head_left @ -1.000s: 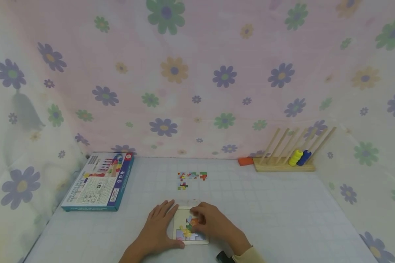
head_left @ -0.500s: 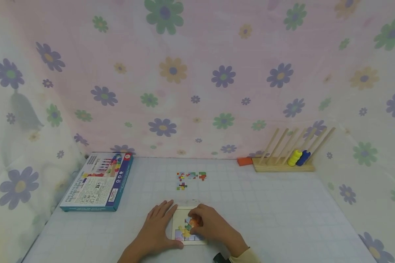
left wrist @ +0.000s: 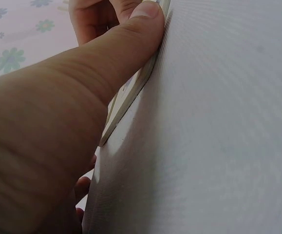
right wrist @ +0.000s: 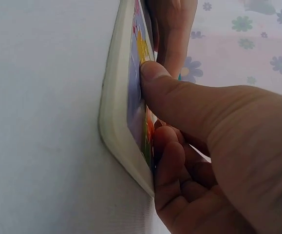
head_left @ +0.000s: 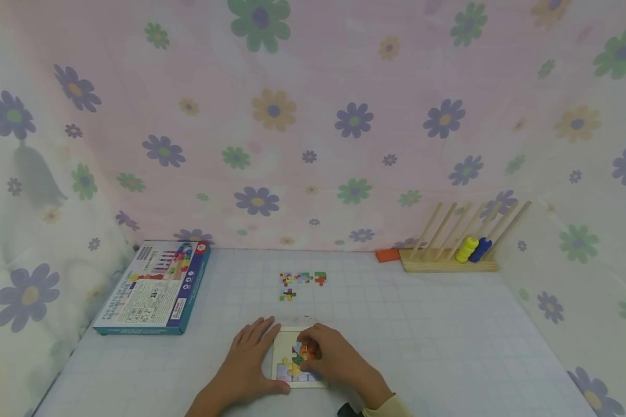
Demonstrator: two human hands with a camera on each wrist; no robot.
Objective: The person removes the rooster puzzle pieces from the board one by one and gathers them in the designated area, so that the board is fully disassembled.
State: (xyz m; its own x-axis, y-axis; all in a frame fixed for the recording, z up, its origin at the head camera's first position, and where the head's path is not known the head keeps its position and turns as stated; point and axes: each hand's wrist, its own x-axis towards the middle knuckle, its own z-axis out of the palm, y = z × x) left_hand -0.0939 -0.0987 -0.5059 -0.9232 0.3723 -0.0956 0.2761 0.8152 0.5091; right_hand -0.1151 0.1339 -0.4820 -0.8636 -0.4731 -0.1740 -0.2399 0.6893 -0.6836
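Note:
A small pale puzzle tray (head_left: 283, 341) lies near the table's front, partly filled with interlocking jigsaw pieces (head_left: 295, 370) in lilac, yellow, green and orange. Along its left side rests my left hand (head_left: 245, 359), fingers extended toward the far corner and the thumb pressing the near rim. My right hand (head_left: 339, 356) bends over the tray's right half, thumb and curled fingers around an orange-and-green puzzle piece (head_left: 306, 350) that they partly cover. In the right wrist view, the right thumb (right wrist: 155, 73) touches the picture surface beside a yellow piece.
Beyond the tray lie several loose puzzle pieces (head_left: 304, 278). A flat toy box (head_left: 153, 289) is at the left. A wooden peg rack (head_left: 448, 266) with yellow and blue beads stands back right, beside an orange block (head_left: 388, 255). Flowered cloth (head_left: 313, 174) hangs behind.
My right fingers have shifted slightly over the orange part of the puzzle, and the piece there sits a little differently. The left hand stays at the tray's side. The view has drifted slightly.

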